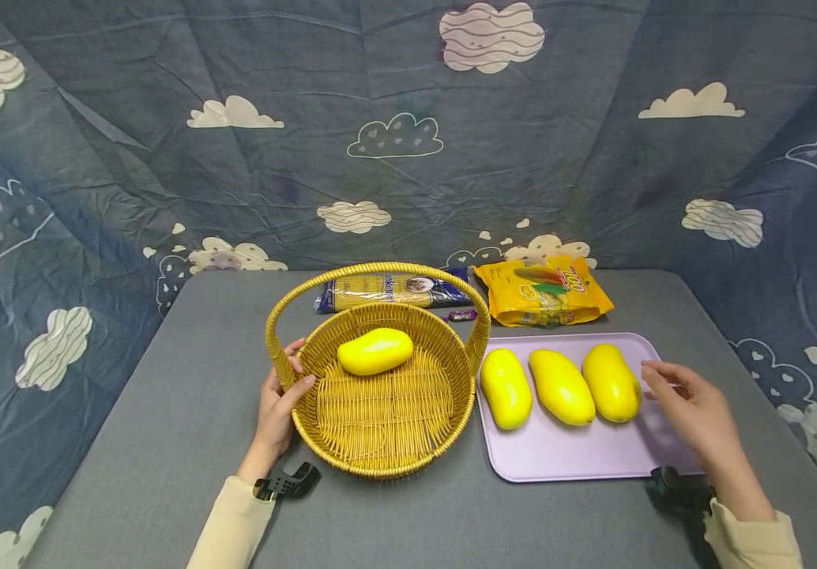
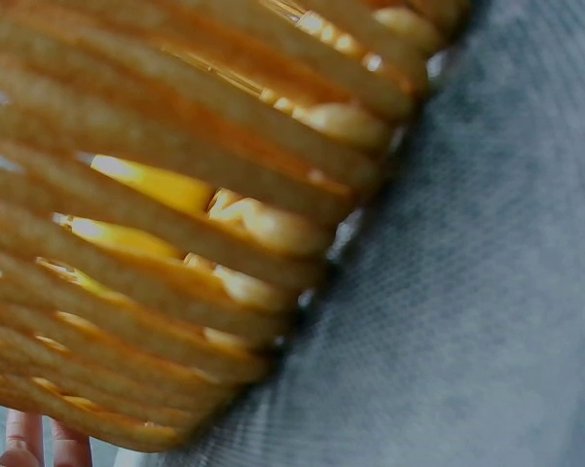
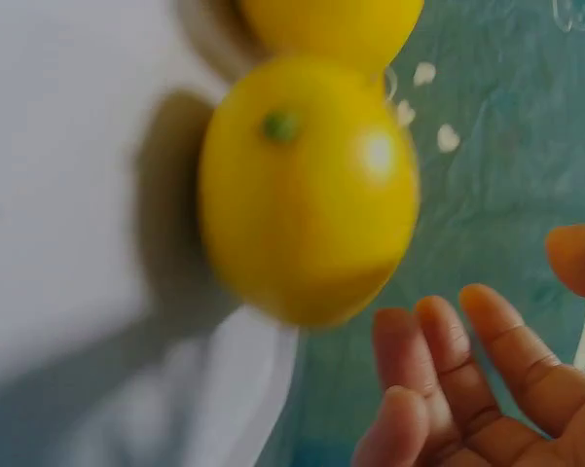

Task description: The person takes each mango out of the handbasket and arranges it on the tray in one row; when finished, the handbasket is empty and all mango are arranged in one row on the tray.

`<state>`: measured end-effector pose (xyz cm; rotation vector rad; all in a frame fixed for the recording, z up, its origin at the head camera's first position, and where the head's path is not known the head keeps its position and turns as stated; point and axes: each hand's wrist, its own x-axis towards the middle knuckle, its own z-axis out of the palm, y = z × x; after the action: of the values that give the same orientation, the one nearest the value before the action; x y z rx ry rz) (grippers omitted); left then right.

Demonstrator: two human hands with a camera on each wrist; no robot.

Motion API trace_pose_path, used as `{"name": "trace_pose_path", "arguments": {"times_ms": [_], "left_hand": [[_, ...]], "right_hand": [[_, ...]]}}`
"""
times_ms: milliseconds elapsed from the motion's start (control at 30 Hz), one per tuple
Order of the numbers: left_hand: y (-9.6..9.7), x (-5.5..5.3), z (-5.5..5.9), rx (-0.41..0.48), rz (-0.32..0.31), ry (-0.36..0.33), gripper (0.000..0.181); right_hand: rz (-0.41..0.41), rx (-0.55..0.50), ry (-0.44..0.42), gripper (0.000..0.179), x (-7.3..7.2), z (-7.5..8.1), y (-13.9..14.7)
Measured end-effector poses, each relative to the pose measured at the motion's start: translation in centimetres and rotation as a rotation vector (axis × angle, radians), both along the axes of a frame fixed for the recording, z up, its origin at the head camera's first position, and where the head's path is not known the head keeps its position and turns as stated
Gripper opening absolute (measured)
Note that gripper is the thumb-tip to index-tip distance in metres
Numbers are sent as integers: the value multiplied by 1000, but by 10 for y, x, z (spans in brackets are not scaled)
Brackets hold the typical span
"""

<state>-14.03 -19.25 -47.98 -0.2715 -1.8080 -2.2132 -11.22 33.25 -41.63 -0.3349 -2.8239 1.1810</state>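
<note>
A round wicker basket (image 1: 394, 466) with a tall arched handle stands on the table, one yellow mango (image 1: 376, 352) lying inside it. My left hand (image 1: 279, 407) grips the basket's left side by the handle's base, thumb over the rim. In the left wrist view the wicker wall (image 2: 175, 311) fills most of the picture, with fingertips at the lower left. Three more mangoes lie on a lilac tray: a left one (image 1: 506, 389), a middle one (image 1: 562, 387) and a right one (image 1: 611, 382). Just right of the last, my right hand (image 1: 696, 407) hovers with loosely bent fingers, holding nothing.
Behind the basket lies a pack of pasta (image 1: 380, 291), with a small purple wrapped sweet (image 1: 461, 315) nearby. A yellow bag (image 1: 544, 292) lies behind the lilac tray (image 1: 558, 468). Cloud-patterned cloth (image 1: 394, 182) hangs around the grey table (image 1: 188, 395).
</note>
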Motion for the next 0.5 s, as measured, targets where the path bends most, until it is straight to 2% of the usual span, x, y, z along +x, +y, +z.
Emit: {"name": "trace_pose_path", "arguments": {"times_ms": [167, 333, 500], "left_hand": [[-1, 0, 0, -3, 3, 1, 23], [-1, 0, -1, -2, 2, 8, 23], [-1, -1, -1, -6, 1, 8, 23]], "right_hand": [[105, 40, 149, 43, 4, 16, -27], [190, 19, 296, 29, 3, 28, -55], [313, -9, 381, 23, 2, 38, -84]]}}
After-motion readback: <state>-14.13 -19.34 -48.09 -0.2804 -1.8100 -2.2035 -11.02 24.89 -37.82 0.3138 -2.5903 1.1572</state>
